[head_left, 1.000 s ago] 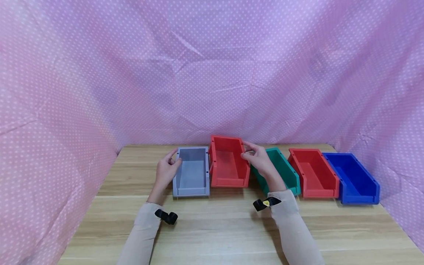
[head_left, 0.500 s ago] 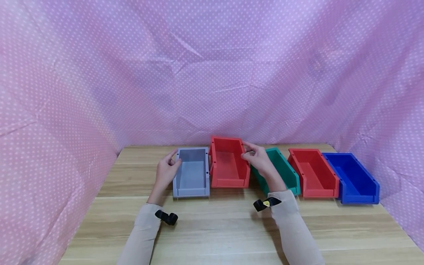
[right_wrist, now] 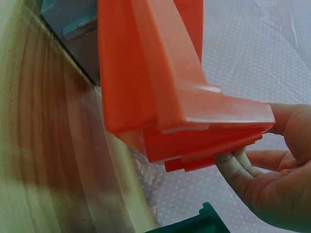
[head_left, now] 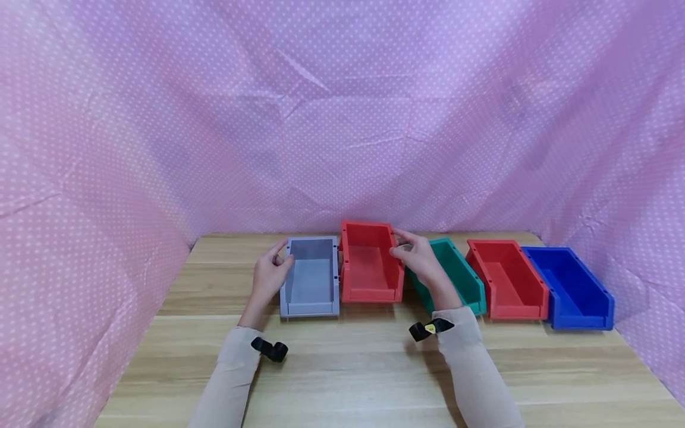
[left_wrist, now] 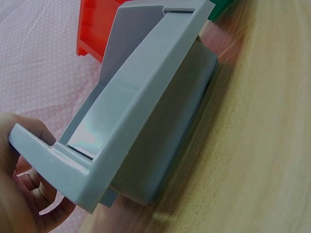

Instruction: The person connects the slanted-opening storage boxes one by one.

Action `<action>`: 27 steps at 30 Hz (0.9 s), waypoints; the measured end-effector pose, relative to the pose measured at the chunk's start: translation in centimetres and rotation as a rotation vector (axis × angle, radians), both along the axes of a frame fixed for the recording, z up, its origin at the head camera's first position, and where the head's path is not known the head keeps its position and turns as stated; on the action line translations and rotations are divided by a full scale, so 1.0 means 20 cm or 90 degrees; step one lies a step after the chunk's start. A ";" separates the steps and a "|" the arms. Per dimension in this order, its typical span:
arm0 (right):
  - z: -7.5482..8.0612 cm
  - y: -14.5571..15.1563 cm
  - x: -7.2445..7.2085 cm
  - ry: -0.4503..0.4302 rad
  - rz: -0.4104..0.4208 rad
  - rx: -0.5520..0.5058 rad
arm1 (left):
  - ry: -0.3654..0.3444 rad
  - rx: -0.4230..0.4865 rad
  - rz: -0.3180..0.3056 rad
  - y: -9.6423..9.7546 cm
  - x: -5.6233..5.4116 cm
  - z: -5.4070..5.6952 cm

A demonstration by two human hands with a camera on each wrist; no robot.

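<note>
My left hand [head_left: 270, 276] pinches the left rim of a grey open-front storage bin [head_left: 310, 282], thumb over the edge. In the left wrist view, the hand [left_wrist: 24, 189] holds that rim beside the bin's front, and the bin [left_wrist: 121, 97] appears to rest on the table. My right hand [head_left: 420, 258] grips the right side wall of a red bin [head_left: 369, 267]. That bin stands higher than the grey one, close against its right side. In the right wrist view, the red bin [right_wrist: 146, 87] is raised off the table, with the thumb and fingers of the hand [right_wrist: 272, 170] clasping its rim.
To the right on the wooden table [head_left: 342, 368] stand a green bin [head_left: 455, 276], a second red bin [head_left: 505, 279] and a blue bin [head_left: 569, 285]. My right forearm passes in front of the green bin. Pink dotted cloth [head_left: 342, 137] hangs behind and at both sides.
The red bin in my right hand has sunk very slightly relative to the grey bin. Both hands keep their grips, and the other bins stay put.
</note>
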State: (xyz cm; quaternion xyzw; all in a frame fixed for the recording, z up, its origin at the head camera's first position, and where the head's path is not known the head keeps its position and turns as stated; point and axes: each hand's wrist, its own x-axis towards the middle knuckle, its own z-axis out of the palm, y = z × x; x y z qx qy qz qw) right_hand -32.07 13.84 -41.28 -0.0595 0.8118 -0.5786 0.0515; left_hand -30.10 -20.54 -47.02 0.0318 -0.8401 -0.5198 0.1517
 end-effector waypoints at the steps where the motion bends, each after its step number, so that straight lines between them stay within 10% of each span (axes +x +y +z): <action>1: 0.00 0.00 0.00 0.000 0.000 -0.002 | 0.000 -0.001 0.001 0.00 0.00 0.00; 13: 0.00 -0.01 0.01 0.002 0.002 0.006 | 0.004 0.001 -0.004 0.00 0.00 0.01; 27: 0.11 -0.09 0.03 0.138 0.027 0.180 | -0.007 0.012 -0.023 0.00 0.01 0.02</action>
